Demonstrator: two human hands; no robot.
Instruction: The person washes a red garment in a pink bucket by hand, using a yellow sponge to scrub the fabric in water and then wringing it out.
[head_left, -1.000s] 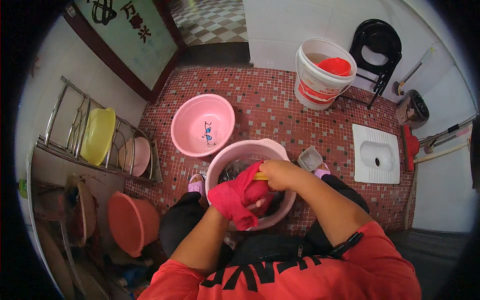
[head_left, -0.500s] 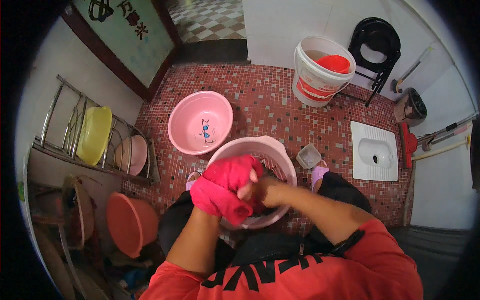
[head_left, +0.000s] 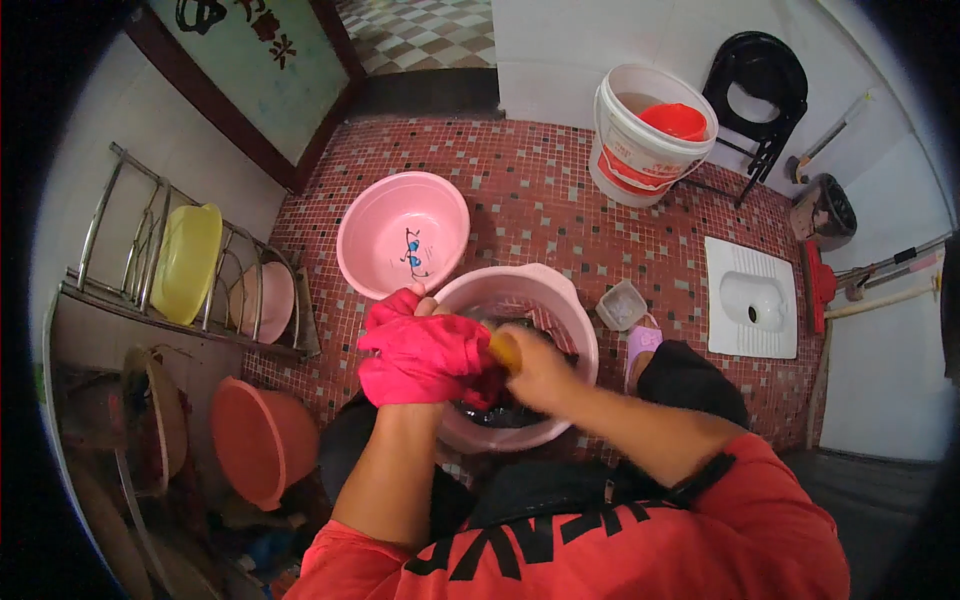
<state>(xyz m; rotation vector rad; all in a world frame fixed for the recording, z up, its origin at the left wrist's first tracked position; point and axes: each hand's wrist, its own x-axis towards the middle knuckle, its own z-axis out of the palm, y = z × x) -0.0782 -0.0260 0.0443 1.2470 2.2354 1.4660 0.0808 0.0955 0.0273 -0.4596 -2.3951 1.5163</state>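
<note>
A bright pink cloth (head_left: 415, 355) is draped over and around my left hand (head_left: 427, 304), which grips it above the left side of a pink basin (head_left: 582, 350). Only a few fingertips show past the cloth. My right hand (head_left: 540, 372), slightly blurred, is closed on a yellow bar of soap (head_left: 505, 350) at the cloth's right edge. Below, dark wet clothes (head_left: 505, 414) lie in the basin, partly hidden by the hands.
Beyond stands another pink basin (head_left: 365, 245) with printed blue glasses. A white bucket (head_left: 625, 160) holds a red scoop (head_left: 675, 121). A small clear container (head_left: 622, 306) sits by my right shoe. Right are a squat toilet (head_left: 725, 335) and black folding chair (head_left: 780, 85); left, a metal rack (head_left: 140, 308).
My left hand and the pink cloth have shifted left and slightly up. The right hand has separated somewhat from the left, and the yellow soap in it now shows.
</note>
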